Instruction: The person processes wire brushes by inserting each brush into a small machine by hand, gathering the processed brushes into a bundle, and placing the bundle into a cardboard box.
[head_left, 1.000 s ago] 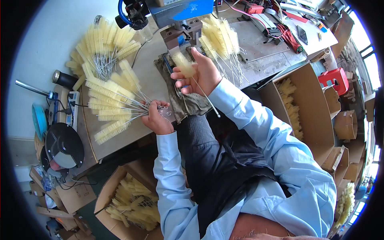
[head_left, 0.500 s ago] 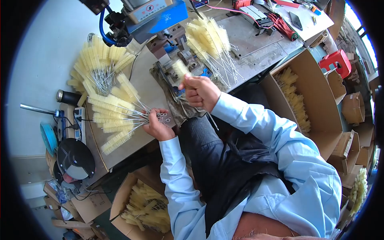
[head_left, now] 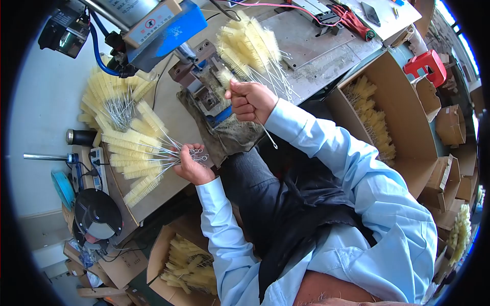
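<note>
My left hand [head_left: 193,166] is closed round the wire handles of several bottle brushes [head_left: 133,153], whose pale yellow bristles fan out to the left. Looped wire ends stick out past its fingers. In my right hand [head_left: 251,102] one single bottle brush [head_left: 224,77] is gripped, bristles pointing up and left, its wire end hanging below the fist. Just behind that brush stands a metal fixture [head_left: 204,89] under a blue press head [head_left: 166,35]. A pile of bottle brushes [head_left: 247,46] lies on the metal bench top beyond my right hand.
Another brush heap [head_left: 112,97] rests at the table's left. Cardboard boxes of brushes stand to the right [head_left: 416,132] and below the table [head_left: 158,255]. A dark cloth [head_left: 229,135] drapes over the front edge. Red gloves [head_left: 352,21] lie at the back.
The whole view has shifted, so bench things appear further left and the press further down. Both hands keep hold of their brushes; the right hand's brush now shows its hanging wire more clearly.
</note>
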### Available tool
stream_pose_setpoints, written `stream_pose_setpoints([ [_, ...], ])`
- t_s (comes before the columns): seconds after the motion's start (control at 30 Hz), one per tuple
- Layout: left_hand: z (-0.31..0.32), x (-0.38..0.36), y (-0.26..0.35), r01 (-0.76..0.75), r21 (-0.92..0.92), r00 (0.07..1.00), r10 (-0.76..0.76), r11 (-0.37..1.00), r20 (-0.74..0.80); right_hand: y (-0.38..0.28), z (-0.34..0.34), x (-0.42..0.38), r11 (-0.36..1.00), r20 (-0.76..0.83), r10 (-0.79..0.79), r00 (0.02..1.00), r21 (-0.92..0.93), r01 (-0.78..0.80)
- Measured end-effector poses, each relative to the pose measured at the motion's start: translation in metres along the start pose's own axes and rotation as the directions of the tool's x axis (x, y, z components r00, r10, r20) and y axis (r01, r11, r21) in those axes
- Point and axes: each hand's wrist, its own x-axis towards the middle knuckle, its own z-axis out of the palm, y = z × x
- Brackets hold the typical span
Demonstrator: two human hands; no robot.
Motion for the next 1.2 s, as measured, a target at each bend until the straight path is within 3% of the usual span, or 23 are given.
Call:
stream_pose_setpoints([
  [0.2,-0.010,0.009,0.007,0.154,-0.153,0.987,-0.147,0.976,0.060,-0.006,0.003,-0.011,0.994,-0.017,0.015,1.000,-0.109,-0.017],
  [0.27,-0.025,0.023,0.007,0.279,-0.266,0.958,-0.251,0.923,0.136,-0.012,0.002,-0.015,0.972,-0.098,-0.020,0.995,-0.235,-0.003],
  [0.3,-0.032,0.025,0.004,0.272,-0.273,0.961,-0.246,0.923,0.126,-0.017,-0.001,-0.014,0.961,-0.140,-0.056,0.989,-0.276,0.015],
  [0.37,-0.038,0.030,0.006,0.402,-0.284,0.913,-0.358,0.870,0.195,-0.032,-0.005,-0.011,0.869,-0.183,-0.209,0.961,-0.485,0.097],
  [0.43,-0.044,0.033,0.003,0.459,-0.342,0.885,-0.390,0.820,0.254,-0.048,-0.019,-0.001,0.700,-0.131,-0.410,0.902,-0.680,0.219],
  [0.5,-0.046,0.030,0.004,0.468,-0.378,0.876,-0.361,0.799,0.320,-0.067,-0.019,0.002,0.523,-0.145,-0.519,0.843,-0.833,0.178],
  [0.57,-0.049,0.025,0.006,0.487,-0.406,0.865,-0.363,0.773,0.348,-0.066,-0.032,0.019,-0.065,0.185,-0.855,0.484,-0.965,0.254],
  [0.6,-0.050,0.020,0.004,0.465,-0.412,0.870,-0.320,0.783,0.374,-0.061,-0.033,0.018,-0.292,0.348,-0.884,0.313,-0.933,0.212],
  [0.63,-0.050,0.015,0.002,0.445,-0.419,0.873,-0.278,0.792,0.402,-0.051,-0.019,0.009,-0.297,0.355,-0.880,0.315,-0.930,0.216],
  [0.7,-0.044,-0.003,0.009,0.439,-0.419,0.871,-0.262,0.795,0.416,-0.021,0.011,-0.004,-0.088,0.268,-0.909,0.318,-0.871,0.484],
  [0.77,-0.038,-0.024,0.016,0.441,-0.408,0.863,-0.252,0.800,0.438,0.015,0.016,0.005,0.010,0.351,-0.774,0.528,-0.826,0.564],
  [0.83,-0.034,-0.043,0.019,0.458,-0.352,0.842,-0.272,0.816,0.466,0.040,0.040,0.010,0.415,0.185,-0.514,0.838,-0.801,0.432],
  [0.9,-0.034,-0.059,0.018,0.478,-0.309,0.804,-0.268,0.822,0.531,0.052,0.059,0.019,0.766,0.033,-0.142,0.989,-0.630,0.131],
  [1.03,-0.042,-0.085,0.022,0.525,-0.238,0.741,-0.302,0.817,0.599,0.081,0.052,0.041,0.845,-0.009,-0.158,0.987,-0.518,0.130],
  [1.1,-0.044,-0.094,0.030,0.519,-0.178,0.779,-0.378,0.836,0.500,0.081,0.054,0.034,0.851,-0.081,-0.231,0.970,-0.499,0.161],
  [1.13,-0.049,-0.096,0.030,0.510,-0.187,0.794,-0.375,0.840,0.478,0.075,0.056,0.027,0.928,-0.096,-0.146,0.985,-0.358,0.103],
  [1.2,-0.056,-0.094,0.029,0.477,-0.207,0.821,-0.348,0.854,0.453,0.067,0.053,0.018,0.926,-0.095,-0.160,0.983,-0.358,0.116],
])
